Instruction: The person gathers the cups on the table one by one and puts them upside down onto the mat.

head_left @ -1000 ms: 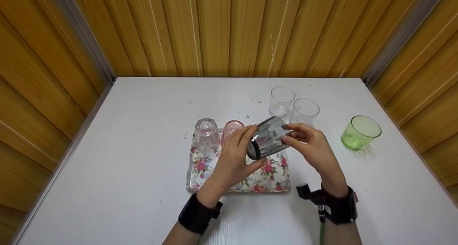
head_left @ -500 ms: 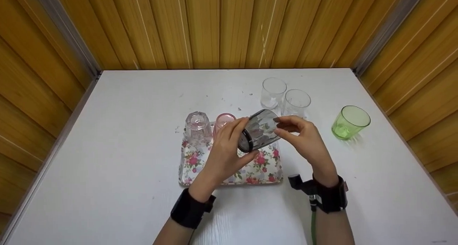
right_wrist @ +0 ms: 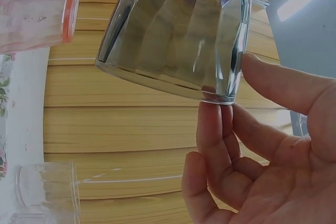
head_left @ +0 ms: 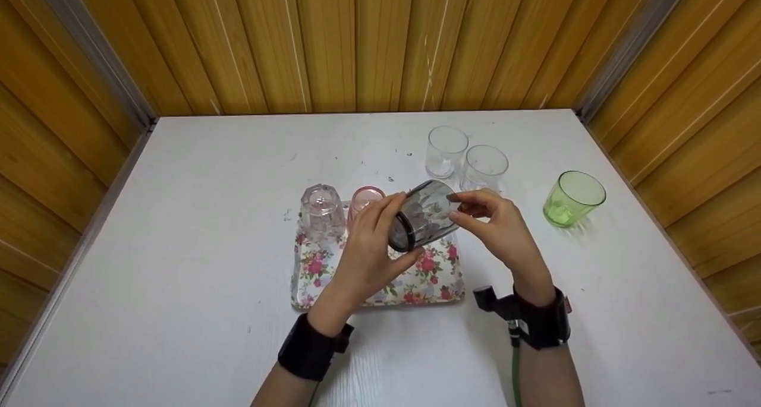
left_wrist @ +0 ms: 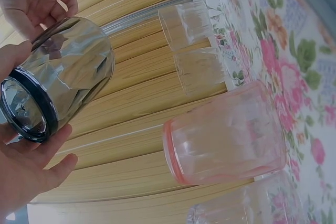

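A smoky grey faceted tumbler is held tilted above the floral tray. Its thick dark base points down to the left. My left hand grips it round the base end, fingers over the top and thumb beneath. At the thin rim, my right hand pinches the wall between thumb and fingers, as the right wrist view shows up close on the tumbler. On the tray's back left, a clear faceted glass and a pink glass stand upside down; my left hand partly hides the pink one in the head view.
Two clear glasses stand upright close together behind the tray. A green glass is upright at the right. Wood-patterned walls enclose the white table at the back and sides.
The head view has shifted, so everything sits a little higher and further left in it. Both hands keep their hold on the grey tumbler, which stays tilted over the tray.
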A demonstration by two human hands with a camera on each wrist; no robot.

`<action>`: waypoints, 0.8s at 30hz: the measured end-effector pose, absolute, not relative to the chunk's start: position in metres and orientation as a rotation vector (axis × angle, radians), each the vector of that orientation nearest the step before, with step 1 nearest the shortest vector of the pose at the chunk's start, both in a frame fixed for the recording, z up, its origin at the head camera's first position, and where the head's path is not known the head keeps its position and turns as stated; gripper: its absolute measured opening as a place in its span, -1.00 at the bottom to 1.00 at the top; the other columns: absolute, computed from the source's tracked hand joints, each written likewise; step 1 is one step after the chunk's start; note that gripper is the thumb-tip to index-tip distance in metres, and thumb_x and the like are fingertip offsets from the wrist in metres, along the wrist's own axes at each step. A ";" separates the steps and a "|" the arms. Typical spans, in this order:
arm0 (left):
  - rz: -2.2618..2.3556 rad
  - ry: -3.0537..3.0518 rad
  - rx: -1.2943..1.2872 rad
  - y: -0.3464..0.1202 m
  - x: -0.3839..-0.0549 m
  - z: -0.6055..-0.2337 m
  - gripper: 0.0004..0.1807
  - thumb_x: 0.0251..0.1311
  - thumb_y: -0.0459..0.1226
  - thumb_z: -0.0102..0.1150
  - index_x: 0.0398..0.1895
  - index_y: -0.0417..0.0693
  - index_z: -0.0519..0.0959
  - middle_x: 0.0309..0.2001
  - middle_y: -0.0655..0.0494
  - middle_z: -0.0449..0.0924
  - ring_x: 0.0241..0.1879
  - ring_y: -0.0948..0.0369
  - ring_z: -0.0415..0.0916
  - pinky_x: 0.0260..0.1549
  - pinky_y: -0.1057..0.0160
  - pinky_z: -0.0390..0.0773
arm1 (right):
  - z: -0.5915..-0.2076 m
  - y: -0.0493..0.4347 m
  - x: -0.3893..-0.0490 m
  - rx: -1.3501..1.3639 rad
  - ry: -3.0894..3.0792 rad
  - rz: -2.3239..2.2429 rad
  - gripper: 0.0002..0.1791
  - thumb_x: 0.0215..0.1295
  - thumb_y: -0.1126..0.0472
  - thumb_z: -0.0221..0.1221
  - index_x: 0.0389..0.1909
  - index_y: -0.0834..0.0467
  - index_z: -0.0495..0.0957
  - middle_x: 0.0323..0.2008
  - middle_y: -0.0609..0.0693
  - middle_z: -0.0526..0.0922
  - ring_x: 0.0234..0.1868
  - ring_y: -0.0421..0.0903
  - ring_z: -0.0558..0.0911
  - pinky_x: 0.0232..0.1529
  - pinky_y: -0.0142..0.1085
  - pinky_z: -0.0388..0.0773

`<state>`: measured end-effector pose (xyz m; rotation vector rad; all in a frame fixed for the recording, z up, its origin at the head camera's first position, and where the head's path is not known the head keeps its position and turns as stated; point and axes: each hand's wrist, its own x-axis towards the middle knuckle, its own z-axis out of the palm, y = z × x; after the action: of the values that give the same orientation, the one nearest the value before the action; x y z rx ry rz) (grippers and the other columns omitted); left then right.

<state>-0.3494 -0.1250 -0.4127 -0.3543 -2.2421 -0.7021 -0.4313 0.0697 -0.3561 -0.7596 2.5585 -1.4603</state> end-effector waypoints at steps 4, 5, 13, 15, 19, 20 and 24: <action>-0.698 -2.225 -0.361 -0.127 -0.349 -0.413 -0.12 -0.15 -0.05 0.38 0.27 -0.14 0.23 0.15 -0.02 0.35 0.13 0.14 0.31 0.17 0.17 0.31 | -0.357 0.069 -0.432 -0.771 2.553 -1.449 -0.65 0.15 0.23 0.21 -0.04 0.25 0.53 -0.21 0.12 0.52 -0.22 -0.11 0.49 -0.23 -0.41 0.43; -0.697 -2.222 -0.364 -0.127 -0.349 -0.413 -0.12 -0.16 -0.05 0.38 0.26 -0.14 0.23 0.15 -0.02 0.35 0.13 0.14 0.31 0.17 0.16 0.31 | -0.357 0.068 -0.432 -0.773 2.552 -1.445 -0.64 0.15 0.23 0.21 -0.03 0.25 0.53 -0.20 0.13 0.52 -0.22 -0.12 0.49 -0.24 -0.42 0.43; -0.687 -2.224 -0.373 -0.126 -0.350 -0.414 -0.14 -0.13 -0.05 0.36 0.27 -0.13 0.23 0.16 -0.02 0.34 0.15 0.15 0.29 0.17 0.16 0.32 | -0.357 0.070 -0.433 -0.775 2.548 -1.429 -0.60 0.16 0.24 0.19 0.05 0.21 0.47 -0.28 0.07 0.49 -0.27 -0.11 0.50 -0.31 -0.43 0.42; -0.691 -2.225 -0.369 -0.126 -0.349 -0.414 -0.14 -0.13 -0.05 0.36 0.27 -0.13 0.23 0.16 -0.02 0.34 0.16 0.15 0.29 0.17 0.16 0.32 | -0.357 0.070 -0.433 -0.779 2.549 -1.421 -0.60 0.16 0.24 0.19 0.05 0.20 0.47 -0.29 0.06 0.49 -0.27 -0.11 0.51 -0.32 -0.43 0.43; -0.695 -2.228 -0.367 -0.125 -0.349 -0.414 -0.13 -0.14 -0.05 0.37 0.27 -0.13 0.22 0.17 -0.01 0.34 0.16 0.14 0.29 0.17 0.16 0.32 | -0.357 0.070 -0.432 -0.774 2.551 -1.401 -0.59 0.17 0.22 0.20 0.06 0.21 0.46 -0.27 0.08 0.49 -0.25 -0.11 0.52 -0.30 -0.42 0.43; -0.693 -2.232 -0.366 -0.125 -0.349 -0.414 -0.12 -0.14 -0.05 0.37 0.28 -0.12 0.22 0.17 -0.01 0.34 0.16 0.14 0.29 0.17 0.16 0.32 | -0.357 0.070 -0.432 -0.771 2.552 -1.397 -0.58 0.17 0.21 0.19 0.06 0.21 0.46 -0.26 0.08 0.50 -0.25 -0.11 0.52 -0.29 -0.42 0.43; -0.694 -2.241 -0.365 -0.125 -0.349 -0.413 -0.12 -0.14 -0.04 0.37 0.28 -0.11 0.22 0.18 0.00 0.33 0.17 0.15 0.28 0.19 0.17 0.29 | -0.355 0.070 -0.430 -0.768 2.556 -1.374 -0.56 0.17 0.18 0.19 0.08 0.21 0.45 -0.23 0.09 0.51 -0.24 -0.12 0.54 -0.29 -0.41 0.44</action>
<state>-0.3490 -0.1253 -0.4132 -0.3646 -2.2412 -0.6940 -0.4303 0.0701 -0.3553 -0.7683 2.5565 -1.3738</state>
